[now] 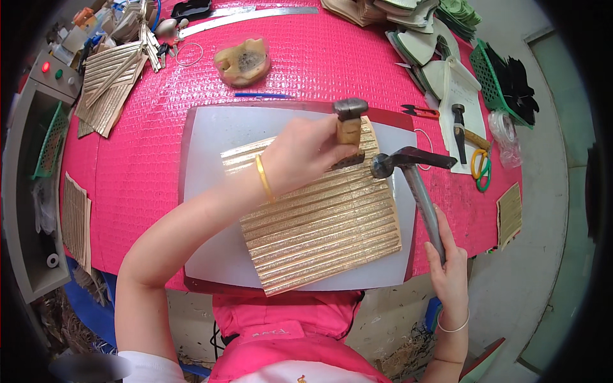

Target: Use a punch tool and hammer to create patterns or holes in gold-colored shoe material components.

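Note:
My left hand grips a hand punch with a tan wrapped grip and a dark metal top. The punch stands over the upper right part of a gold sheet with raised parallel strips. Its lower end is partly hidden by my fingers. My right hand is closed round the grey handle of a hammer. The round face of the hammer head is just right of the punch's lower part, near the sheet's right edge. Under the sheet lies a white cutting board on a dark red base.
Beyond the board are a waxy yellowish lump and a blue pen. To the right lie red-handled snips, another hammer and scissors. Gold pieces are piled far left. A green basket stands far right.

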Action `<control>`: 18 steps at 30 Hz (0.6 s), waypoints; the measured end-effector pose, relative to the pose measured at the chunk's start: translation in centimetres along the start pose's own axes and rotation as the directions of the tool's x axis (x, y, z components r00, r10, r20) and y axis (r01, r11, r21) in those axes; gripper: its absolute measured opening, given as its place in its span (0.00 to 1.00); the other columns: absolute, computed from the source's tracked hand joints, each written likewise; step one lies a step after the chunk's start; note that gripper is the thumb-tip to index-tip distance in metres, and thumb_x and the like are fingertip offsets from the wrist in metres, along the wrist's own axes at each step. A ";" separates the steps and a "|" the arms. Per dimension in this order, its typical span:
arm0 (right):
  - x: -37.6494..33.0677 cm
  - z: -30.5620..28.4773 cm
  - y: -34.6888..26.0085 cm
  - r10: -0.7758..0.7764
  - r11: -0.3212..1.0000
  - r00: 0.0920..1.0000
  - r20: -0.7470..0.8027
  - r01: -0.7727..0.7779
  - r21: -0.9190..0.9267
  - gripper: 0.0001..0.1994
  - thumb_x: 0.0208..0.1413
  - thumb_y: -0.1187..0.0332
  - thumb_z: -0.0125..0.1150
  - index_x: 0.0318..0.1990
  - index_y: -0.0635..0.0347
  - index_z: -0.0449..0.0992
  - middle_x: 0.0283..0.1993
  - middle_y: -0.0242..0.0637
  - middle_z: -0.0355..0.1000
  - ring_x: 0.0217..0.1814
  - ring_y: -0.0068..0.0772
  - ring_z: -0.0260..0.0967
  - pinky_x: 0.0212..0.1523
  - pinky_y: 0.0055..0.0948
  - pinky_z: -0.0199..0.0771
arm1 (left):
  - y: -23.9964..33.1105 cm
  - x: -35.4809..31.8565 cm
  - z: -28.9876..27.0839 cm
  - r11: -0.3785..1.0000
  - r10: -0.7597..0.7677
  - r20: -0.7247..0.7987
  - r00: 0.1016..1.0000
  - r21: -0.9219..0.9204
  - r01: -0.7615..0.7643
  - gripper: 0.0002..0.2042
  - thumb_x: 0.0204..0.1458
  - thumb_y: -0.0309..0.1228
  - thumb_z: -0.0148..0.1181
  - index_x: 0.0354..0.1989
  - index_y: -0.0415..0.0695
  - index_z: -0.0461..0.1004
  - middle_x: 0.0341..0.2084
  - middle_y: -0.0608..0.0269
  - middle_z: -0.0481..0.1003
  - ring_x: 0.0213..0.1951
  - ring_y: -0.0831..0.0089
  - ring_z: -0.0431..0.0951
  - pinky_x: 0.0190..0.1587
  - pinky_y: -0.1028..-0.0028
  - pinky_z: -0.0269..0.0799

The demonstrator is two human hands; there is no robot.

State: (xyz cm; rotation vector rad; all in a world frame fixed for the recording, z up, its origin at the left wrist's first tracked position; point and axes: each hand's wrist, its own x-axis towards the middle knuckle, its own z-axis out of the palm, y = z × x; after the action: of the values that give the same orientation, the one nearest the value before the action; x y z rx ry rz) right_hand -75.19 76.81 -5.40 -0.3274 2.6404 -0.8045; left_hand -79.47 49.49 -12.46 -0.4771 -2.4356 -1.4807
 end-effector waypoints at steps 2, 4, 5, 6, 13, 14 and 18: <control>0.2 0.3 0.5 -0.030 0.999 0.999 -0.017 0.030 0.015 0.24 0.48 0.76 0.46 0.56 0.57 0.54 0.41 0.50 0.67 0.32 0.43 0.70 0.32 0.27 0.66 | -0.2 0.0 0.0 0.999 -0.026 0.016 1.000 0.025 0.026 0.08 0.42 0.26 0.57 0.28 0.36 0.67 0.17 0.57 0.72 0.18 0.71 0.73 0.20 0.77 0.65; 0.1 0.5 0.8 -0.052 0.998 0.998 -0.034 0.053 0.031 0.24 0.48 0.75 0.45 0.56 0.57 0.54 0.41 0.50 0.67 0.33 0.44 0.70 0.32 0.26 0.66 | -0.3 -0.1 0.1 0.998 -0.054 0.037 0.998 0.047 0.052 0.07 0.42 0.26 0.58 0.27 0.36 0.67 0.17 0.56 0.72 0.17 0.70 0.73 0.19 0.76 0.65; 0.2 0.5 0.8 -0.054 0.998 0.998 -0.039 0.055 0.036 0.25 0.48 0.75 0.45 0.56 0.58 0.54 0.42 0.50 0.67 0.34 0.44 0.70 0.33 0.26 0.66 | -0.3 0.0 0.1 0.998 -0.026 0.030 0.999 0.055 0.025 0.08 0.42 0.26 0.58 0.26 0.36 0.66 0.17 0.56 0.72 0.17 0.69 0.73 0.19 0.76 0.64; 0.3 0.5 0.8 -0.056 0.997 0.997 -0.045 0.058 0.042 0.25 0.47 0.75 0.45 0.56 0.58 0.54 0.42 0.50 0.67 0.35 0.44 0.70 0.34 0.27 0.67 | -0.3 0.1 0.2 0.998 0.001 0.024 1.000 0.063 -0.003 0.08 0.42 0.26 0.58 0.25 0.36 0.66 0.16 0.56 0.71 0.16 0.68 0.72 0.18 0.76 0.64; 0.4 0.4 1.4 -0.003 0.998 1.000 -0.029 0.005 0.056 0.24 0.47 0.75 0.46 0.56 0.59 0.55 0.44 0.51 0.65 0.40 0.44 0.69 0.35 0.26 0.66 | -0.1 0.1 0.7 0.987 0.076 -0.001 0.997 0.145 -0.075 0.10 0.40 0.27 0.59 0.21 0.37 0.64 0.12 0.54 0.67 0.13 0.62 0.69 0.16 0.72 0.62; 0.5 0.3 1.5 -0.023 0.999 0.999 -0.037 0.024 0.031 0.25 0.46 0.76 0.46 0.55 0.60 0.55 0.44 0.49 0.66 0.37 0.40 0.70 0.33 0.24 0.66 | 0.1 0.2 0.6 0.978 0.115 0.017 0.993 0.171 -0.117 0.11 0.40 0.28 0.60 0.20 0.37 0.63 0.11 0.54 0.66 0.13 0.61 0.68 0.16 0.71 0.61; 0.0 -1.0 2.6 -0.083 0.986 0.985 -0.149 0.103 0.135 0.26 0.43 0.78 0.46 0.56 0.60 0.56 0.39 0.43 0.69 0.20 0.23 0.65 0.22 0.17 0.61 | -0.2 -0.4 0.7 0.960 0.173 0.032 0.984 0.219 -0.176 0.13 0.39 0.29 0.60 0.17 0.39 0.60 0.10 0.53 0.64 0.14 0.57 0.67 0.16 0.67 0.61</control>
State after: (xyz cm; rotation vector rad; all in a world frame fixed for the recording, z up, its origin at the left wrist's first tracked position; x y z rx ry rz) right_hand -75.91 79.43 -6.15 -0.3699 2.6963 -1.0777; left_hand -79.26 49.97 -13.08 -0.6351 -2.4569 -1.1245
